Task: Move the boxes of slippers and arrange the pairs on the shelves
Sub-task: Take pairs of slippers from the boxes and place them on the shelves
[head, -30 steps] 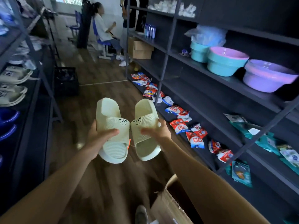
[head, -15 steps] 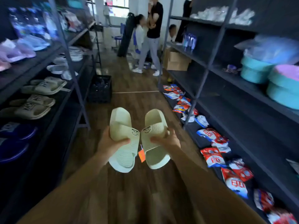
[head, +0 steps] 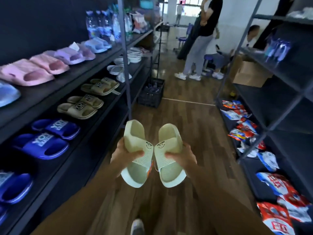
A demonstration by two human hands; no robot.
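Observation:
I hold a pair of pale green slippers in mid-aisle, toes pointing away. My left hand (head: 124, 154) grips the left slipper (head: 134, 141) at its strap. The right slipper (head: 170, 141) is gripped the same way by my right hand (head: 182, 156). Both straps read WELCOME with a smiley, and an orange tag (head: 149, 167) hangs between them. The dark shelf rack (head: 108, 55) on my left carries pink slippers (head: 27, 72), tan slippers (head: 81, 106) and blue slippers (head: 44, 141) in rows.
A black crate (head: 151, 93) stands on the wood floor at the rack's post. Two people (head: 198, 41) are ahead by a blue chair. The right rack (head: 271, 92) holds a cardboard box (head: 249, 72) and red-and-white packets (head: 243, 129) on its bottom shelf.
My view has swung left from the right rack to the slipper rack. The cardboard box near my feet has left the view. Both hands keep the same grip on the pair.

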